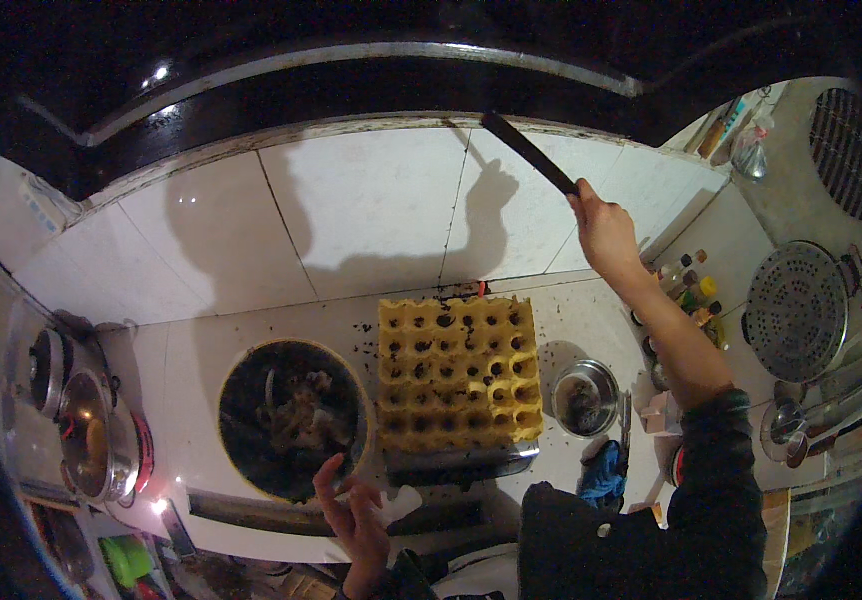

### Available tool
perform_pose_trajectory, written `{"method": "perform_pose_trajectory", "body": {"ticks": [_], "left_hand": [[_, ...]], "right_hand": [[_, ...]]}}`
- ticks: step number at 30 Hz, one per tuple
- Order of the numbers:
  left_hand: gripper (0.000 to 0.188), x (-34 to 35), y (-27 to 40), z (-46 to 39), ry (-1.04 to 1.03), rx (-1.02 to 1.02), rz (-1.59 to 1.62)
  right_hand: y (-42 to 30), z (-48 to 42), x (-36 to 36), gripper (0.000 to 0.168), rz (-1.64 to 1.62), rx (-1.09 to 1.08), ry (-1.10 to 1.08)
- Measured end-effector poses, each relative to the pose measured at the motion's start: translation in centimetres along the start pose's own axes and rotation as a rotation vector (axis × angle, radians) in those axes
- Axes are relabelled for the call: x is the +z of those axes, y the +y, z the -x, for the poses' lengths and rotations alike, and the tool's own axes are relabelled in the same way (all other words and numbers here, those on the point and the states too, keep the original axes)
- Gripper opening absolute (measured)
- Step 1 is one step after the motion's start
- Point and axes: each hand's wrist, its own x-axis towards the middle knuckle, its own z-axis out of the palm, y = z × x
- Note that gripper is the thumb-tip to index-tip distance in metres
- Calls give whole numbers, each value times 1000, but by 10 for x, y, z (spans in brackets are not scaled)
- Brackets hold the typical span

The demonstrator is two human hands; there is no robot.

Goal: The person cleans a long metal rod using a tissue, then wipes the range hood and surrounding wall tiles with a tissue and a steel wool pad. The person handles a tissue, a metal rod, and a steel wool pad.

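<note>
My right hand (608, 232) is raised in front of the tiled wall, gripping one end of a long, flat dark bar (532, 155). The bar slants up and left, its far end near the dark ledge above. Low in the view, my left hand (356, 517) has its fingers apart, by the near rim of a round bin (230, 457) with a dark lining and scraps inside. A white piece (401, 504) shows beside its fingers; whether they touch is unclear. A yellow egg tray (434, 358) with dark bits in its cups rests on a dark, metal-edged appliance (468, 466).
Right of the tray are a metal bowl (586, 397), a blue cloth (602, 474) and several bottles (690, 289). A perforated steamer plate (797, 311) hangs farther right. At left stands a lidded pot (89, 442). Dark crumbs dot the white counter (190, 390).
</note>
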Motion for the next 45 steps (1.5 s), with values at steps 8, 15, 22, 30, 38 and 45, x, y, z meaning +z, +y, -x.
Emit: {"method": "perform_pose_trajectory", "body": {"ticks": [8,15,22,30,38,45], "left_hand": [[41,-6,-4,1,85,4,0],[35,-16,5,3,7,-27,34],[36,-21,0,5,-7,8,-26],[46,-26,6,18,-18,-24,95],[42,-43,27,7,77,-430,762],[44,-29,52,-40,-166,-259,766]], "right_hand": [[-32,-6,5,16,-29,50,-51],[3,14,-11,17,16,109,14],[-8,12,-10,19,-52,73,24],[-77,-31,-10,23,-146,-80,-88],[-123,46,-66,29,-1172,165,-770],[-140,149,-85,27,-994,74,-704]]}}
